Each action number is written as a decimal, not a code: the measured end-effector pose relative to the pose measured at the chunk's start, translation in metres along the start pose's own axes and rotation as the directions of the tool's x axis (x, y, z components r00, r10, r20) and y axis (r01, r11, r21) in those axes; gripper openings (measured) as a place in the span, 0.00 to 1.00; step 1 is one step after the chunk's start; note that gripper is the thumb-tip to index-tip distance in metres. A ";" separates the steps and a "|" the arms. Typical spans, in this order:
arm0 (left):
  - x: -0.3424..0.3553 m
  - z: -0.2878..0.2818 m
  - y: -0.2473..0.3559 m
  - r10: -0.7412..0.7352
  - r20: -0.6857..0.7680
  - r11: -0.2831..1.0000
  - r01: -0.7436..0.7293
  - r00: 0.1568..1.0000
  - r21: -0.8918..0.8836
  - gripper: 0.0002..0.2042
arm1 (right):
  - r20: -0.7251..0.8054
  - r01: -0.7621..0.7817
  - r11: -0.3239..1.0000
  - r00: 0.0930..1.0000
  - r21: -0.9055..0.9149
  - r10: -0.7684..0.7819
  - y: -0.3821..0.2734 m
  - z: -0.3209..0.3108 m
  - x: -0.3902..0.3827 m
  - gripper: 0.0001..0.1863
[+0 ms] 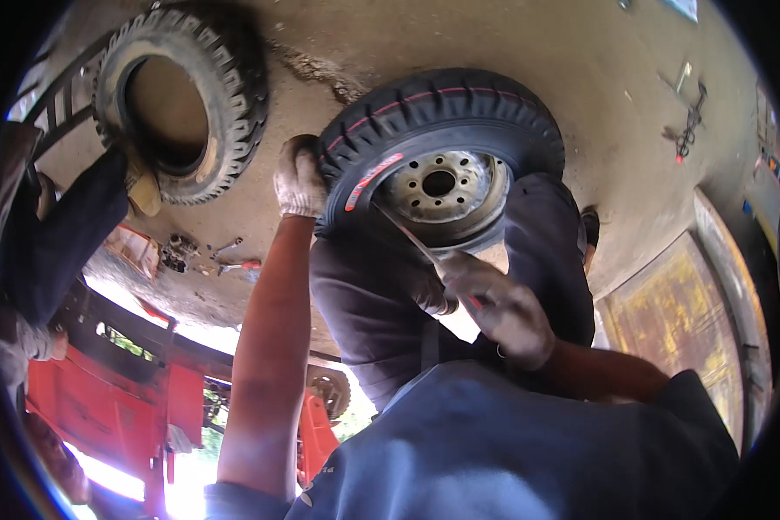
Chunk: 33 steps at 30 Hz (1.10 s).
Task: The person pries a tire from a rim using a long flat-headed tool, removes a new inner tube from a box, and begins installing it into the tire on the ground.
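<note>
A black tyre with a red line round its tread stands tilted against my knees, around a dull steel rim with bolt holes. My left hand, in a pale knitted glove, grips the tyre's left side. My right hand, gloved and blurred, is closed on a long metal lever with some red at its handle. The lever reaches up to the lower left of the rim, beside the tyre's sidewall.
A worn tyre lies upper left, by a co-worker's leg. Loose tools lie left. A cross wrench and dark tangled item lie right, above a yellowed metal panel. A red machine stands lower left.
</note>
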<state>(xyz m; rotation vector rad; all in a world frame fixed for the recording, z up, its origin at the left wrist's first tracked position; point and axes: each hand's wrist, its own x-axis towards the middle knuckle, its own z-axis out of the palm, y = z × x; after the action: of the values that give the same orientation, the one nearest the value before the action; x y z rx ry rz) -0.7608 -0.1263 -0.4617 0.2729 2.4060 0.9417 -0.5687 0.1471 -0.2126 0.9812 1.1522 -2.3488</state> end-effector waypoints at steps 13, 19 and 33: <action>0.037 -0.008 0.074 0.010 0.282 0.990 -0.050 0.959 0.133 0.29 | 0.191 0.508 0.735 0.858 -0.450 -0.476 -0.001 0.070 0.022 0.08; 0.057 0.002 0.106 0.133 0.380 0.941 -0.238 0.915 0.242 0.31 | 0.281 0.472 0.631 0.880 -0.616 -0.384 -0.008 0.100 0.032 0.08; 0.087 0.000 0.085 0.089 0.519 0.981 -0.164 0.850 0.102 0.32 | 0.373 0.475 0.648 0.878 -0.596 -0.300 -0.019 0.190 0.113 0.09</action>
<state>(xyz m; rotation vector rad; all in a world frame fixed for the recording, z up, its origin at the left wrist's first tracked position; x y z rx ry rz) -0.8346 -0.0316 -0.4395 0.6576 1.9720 0.6442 -0.7406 0.0073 -0.2010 0.1749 2.0589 -1.9456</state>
